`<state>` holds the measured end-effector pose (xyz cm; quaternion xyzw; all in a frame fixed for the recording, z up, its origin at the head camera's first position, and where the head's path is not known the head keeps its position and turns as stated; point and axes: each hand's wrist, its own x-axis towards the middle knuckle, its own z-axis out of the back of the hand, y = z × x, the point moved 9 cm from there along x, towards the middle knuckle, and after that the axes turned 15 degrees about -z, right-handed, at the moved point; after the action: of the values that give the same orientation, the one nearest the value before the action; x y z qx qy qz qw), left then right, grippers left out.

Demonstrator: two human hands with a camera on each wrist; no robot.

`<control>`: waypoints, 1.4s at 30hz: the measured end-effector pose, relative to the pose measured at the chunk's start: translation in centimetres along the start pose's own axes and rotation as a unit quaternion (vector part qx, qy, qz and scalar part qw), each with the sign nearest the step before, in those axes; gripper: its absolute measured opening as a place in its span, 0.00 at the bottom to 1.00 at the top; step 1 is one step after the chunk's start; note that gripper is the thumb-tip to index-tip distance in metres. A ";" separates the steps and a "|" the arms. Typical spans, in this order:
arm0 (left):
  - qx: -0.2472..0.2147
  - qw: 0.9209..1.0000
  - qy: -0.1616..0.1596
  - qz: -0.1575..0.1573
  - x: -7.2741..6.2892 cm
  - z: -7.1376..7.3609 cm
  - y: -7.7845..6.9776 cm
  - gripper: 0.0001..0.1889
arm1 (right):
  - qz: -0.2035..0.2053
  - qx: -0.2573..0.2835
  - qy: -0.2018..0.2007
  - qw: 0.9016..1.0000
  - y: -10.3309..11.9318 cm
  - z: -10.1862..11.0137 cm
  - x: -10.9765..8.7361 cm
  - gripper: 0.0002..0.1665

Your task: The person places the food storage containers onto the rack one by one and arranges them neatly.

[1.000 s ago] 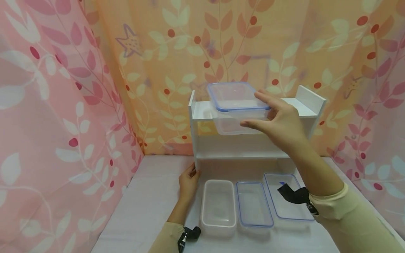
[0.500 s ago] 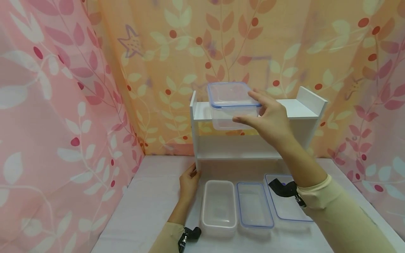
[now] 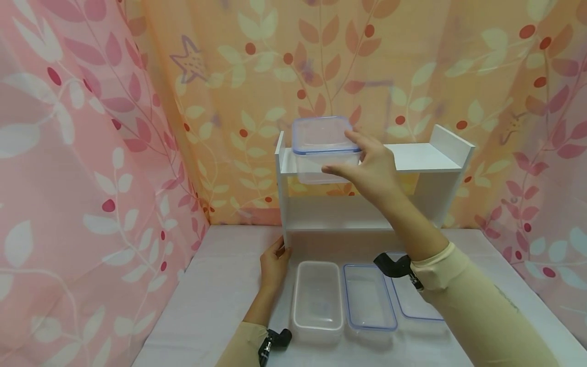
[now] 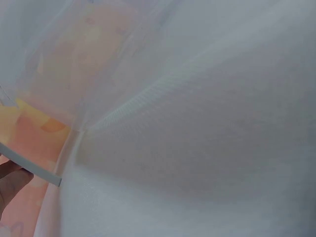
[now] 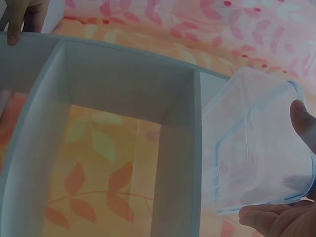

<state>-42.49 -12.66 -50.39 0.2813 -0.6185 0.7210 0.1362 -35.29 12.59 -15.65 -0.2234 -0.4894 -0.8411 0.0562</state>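
My right hand (image 3: 372, 165) grips a clear food container (image 3: 316, 165) with a blue-rimmed lid, thumb on its near side and fingers at its right edge. The container is level at the left end of the white shelf rack's (image 3: 424, 157) top board; whether it touches the board cannot be told. In the right wrist view, the container (image 5: 261, 148) appears beside the top board, with the thumb against it. Lower down, my left hand (image 3: 273, 265) holds the bottom of the rack's left side panel. The left wrist view shows its fingers (image 4: 14, 185) at that panel's edge.
Three more food containers stand on the white-covered table (image 3: 215, 295) before the rack: one white-rimmed (image 3: 318, 295), one blue-rimmed (image 3: 369, 296), and another blue-rimmed (image 3: 419, 306) partly hidden by my right sleeve. Patterned curtains (image 3: 220, 168) enclose the back and sides.
My right hand has carried the container leftward along the top board, from nearer its middle to its left end. The left hand has stayed on the side panel.
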 end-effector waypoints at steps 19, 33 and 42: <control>0.028 1.000 -0.001 -0.001 0.0 -0.1 -0.1 0.23 | 0.010 0.003 0.011 1.000 0.3 -3.2 0.6 0.59; 0.018 1.000 0.013 -0.006 -0.2 -0.2 -0.6 0.24 | 0.006 -0.017 -0.003 1.000 0.2 -4.3 1.1 0.58; 0.028 0.999 0.007 -0.013 -0.1 0.1 -0.7 0.24 | 0.003 -0.012 -0.002 1.000 0.3 -4.9 1.4 0.58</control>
<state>-41.96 -12.59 -49.87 0.2879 -0.5934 0.7381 0.1423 -38.04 8.44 -16.91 -0.2266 -0.4790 -0.8463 0.0550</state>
